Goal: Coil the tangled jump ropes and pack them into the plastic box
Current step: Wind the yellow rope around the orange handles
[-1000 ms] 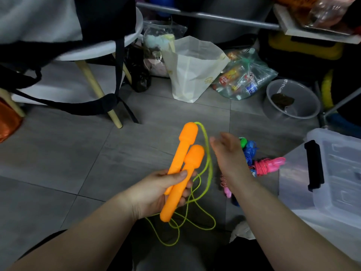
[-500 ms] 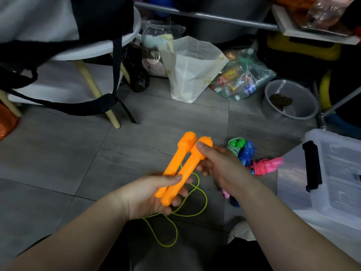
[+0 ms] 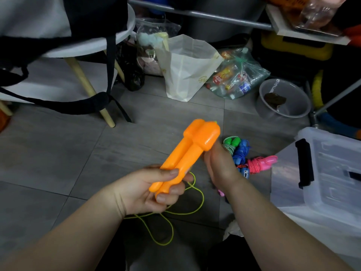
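A: Where is the jump rope?
B: In the middle of the frame. The left hand (image 3: 148, 190) holds the two orange handles (image 3: 193, 149) side by side. The thumb lies on top and the fingers curl round the thin ends. The thick ends point up and away
A: And the string?
B: The yellow-green string (image 3: 172, 227) comes out from under the left hand. It lies in loose loops on the gray floor (image 3: 58, 153), low in the middle
A: What is the right hand doing?
B: The right hand (image 3: 220, 167) is up against the thick ends. I see only its back, so I cannot tell if it pinches them or just touches them
A: Where is the box?
B: The plastic box (image 3: 332, 173) sits at the right edge, with a black clip (image 3: 304, 163) on it. A green rope (image 3: 232, 142), a blue rope (image 3: 242, 151) and a pink rope (image 3: 261, 163) lie bundled on the floor between the right hand and the box
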Motion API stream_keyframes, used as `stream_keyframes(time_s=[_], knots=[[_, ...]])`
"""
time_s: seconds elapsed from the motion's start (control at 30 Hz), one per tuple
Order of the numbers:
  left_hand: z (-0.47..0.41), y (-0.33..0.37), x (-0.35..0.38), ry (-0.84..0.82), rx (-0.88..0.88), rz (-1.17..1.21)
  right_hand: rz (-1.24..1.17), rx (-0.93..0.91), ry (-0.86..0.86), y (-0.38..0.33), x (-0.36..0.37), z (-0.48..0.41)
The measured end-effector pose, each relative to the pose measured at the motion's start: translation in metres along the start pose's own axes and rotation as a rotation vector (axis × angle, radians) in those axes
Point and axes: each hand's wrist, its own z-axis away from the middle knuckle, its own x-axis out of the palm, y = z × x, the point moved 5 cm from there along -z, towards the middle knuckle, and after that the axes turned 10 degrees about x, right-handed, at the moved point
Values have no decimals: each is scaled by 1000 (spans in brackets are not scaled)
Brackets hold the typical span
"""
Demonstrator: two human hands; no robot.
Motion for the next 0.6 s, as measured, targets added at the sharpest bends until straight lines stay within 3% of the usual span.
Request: stream_keyframes(time_s=[0.13, 0.2, 0.27, 0.37, 0.47, 0.6], knots=[[-2, 12, -14, 224, 157, 104, 328, -43, -120, 10, 20, 6], [-1, 19, -24, 394, 242, 73, 692, -129, -120, 15, 27, 12], [3, 26, -39, 633, 292, -182, 1096, -230, -142, 20, 34, 20], [10, 34, -57, 892, 299, -738, 1414, -309, -154, 18, 44, 35], [14, 33, -66, 940, 210, -1142, 1569, -353, -162, 16, 46, 41], [13, 23, -67, 790, -27, -1470, 1656, -407, -238, 19, 50, 48]])
